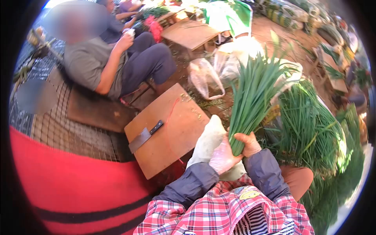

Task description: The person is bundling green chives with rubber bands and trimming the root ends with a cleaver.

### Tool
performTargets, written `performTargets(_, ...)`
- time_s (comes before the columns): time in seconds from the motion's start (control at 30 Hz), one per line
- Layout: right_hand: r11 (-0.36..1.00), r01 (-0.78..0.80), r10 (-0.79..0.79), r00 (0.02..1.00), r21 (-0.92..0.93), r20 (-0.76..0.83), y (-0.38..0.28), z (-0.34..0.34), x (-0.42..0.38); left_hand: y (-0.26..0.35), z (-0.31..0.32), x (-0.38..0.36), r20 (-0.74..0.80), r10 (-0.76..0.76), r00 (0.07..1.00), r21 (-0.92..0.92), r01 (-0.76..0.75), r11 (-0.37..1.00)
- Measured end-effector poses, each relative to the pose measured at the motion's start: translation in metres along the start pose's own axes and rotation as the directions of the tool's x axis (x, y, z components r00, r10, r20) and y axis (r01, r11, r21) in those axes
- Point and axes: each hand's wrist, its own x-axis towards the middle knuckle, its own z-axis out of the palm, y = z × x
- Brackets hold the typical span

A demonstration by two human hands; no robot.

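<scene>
A bunch of long green chives (252,92) stands upright before my chest, leaf tips pointing away from me. My left hand (223,157), in a thin clear glove, wraps round the lower end of the stalks. On the other side, my right hand (248,144) grips the same bunch, its thumb across the stalks. The cut ends are partly hidden by my fingers. To the left of my hands, a cleaver (145,137) with a black handle lies on a wooden board (178,137), beside a thin red string (168,119).
A big heap of chives (309,125) lies on my right. Beyond my hands sits a clear plastic bag (204,77). A seated person (94,66) is at the left, near a low wooden table (190,33). Red cloth (78,176) covers the near left.
</scene>
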Motion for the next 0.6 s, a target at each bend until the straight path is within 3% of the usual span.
performTargets(0.03, 1.000, 0.025, -0.025, 1.000, 0.008, -0.013, 0.001, -0.001, 0.006, -0.007, 0.002, 0.005, -0.062, 0.110, 0.992, -0.043, -0.113, 0.993)
performTargets(0.07, 0.998, 0.002, -0.002, 1.000, 0.071, -0.010, -0.003, 0.004, 0.009, -0.002, -0.003, 0.004, -0.024, 0.065, 0.998, -0.036, -0.066, 0.997)
performTargets(0.1, 0.991, -0.019, 0.021, 1.000, 0.133, -0.011, -0.007, 0.010, 0.010, -0.001, -0.009, 0.003, -0.055, 0.146, 0.988, -0.064, -0.149, 0.987)
performTargets(0.17, 0.991, -0.076, 0.061, 0.990, 0.112, 0.131, -0.016, 0.006, 0.020, -0.001, -0.019, 0.000, -0.112, 0.303, 0.946, -0.109, -0.315, 0.943)
performTargets(0.2, 0.977, -0.065, 0.034, 0.988, 0.204, 0.151, -0.014, 0.013, 0.022, 0.011, -0.036, -0.007, -0.107, 0.342, 0.934, -0.218, -0.357, 0.908)
performTargets(0.3, 0.930, -0.081, 0.003, 0.977, 0.358, 0.213, -0.016, 0.029, 0.030, 0.004, -0.089, -0.014, 0.293, 0.233, 0.927, -0.573, -0.025, 0.819)
performTargets(0.33, 0.917, -0.086, -0.015, 0.968, 0.389, 0.250, -0.015, 0.033, 0.035, -0.007, -0.100, -0.017, 0.196, 0.233, 0.953, -0.443, -0.126, 0.888)
performTargets(0.43, 0.896, -0.109, -0.049, 0.939, 0.431, 0.340, -0.016, 0.047, 0.045, -0.052, -0.125, -0.026, -0.032, 0.016, 0.999, -0.502, -0.030, 0.864)
performTargets(0.5, 0.848, -0.146, -0.059, 0.929, 0.510, 0.364, -0.010, 0.038, 0.054, -0.121, -0.150, -0.018, -0.446, 0.068, 0.892, 0.064, -0.044, 0.997)
performTargets(0.57, 0.833, -0.172, -0.077, 0.905, 0.525, 0.418, -0.010, 0.037, 0.058, -0.214, -0.177, 0.001, -0.613, 0.227, 0.757, 0.446, 0.094, 0.890)
performTargets(0.6, 0.831, -0.171, -0.094, 0.895, 0.530, 0.436, -0.008, 0.038, 0.061, -0.228, -0.190, 0.003, -0.626, 0.163, 0.763, 0.453, 0.186, 0.872)
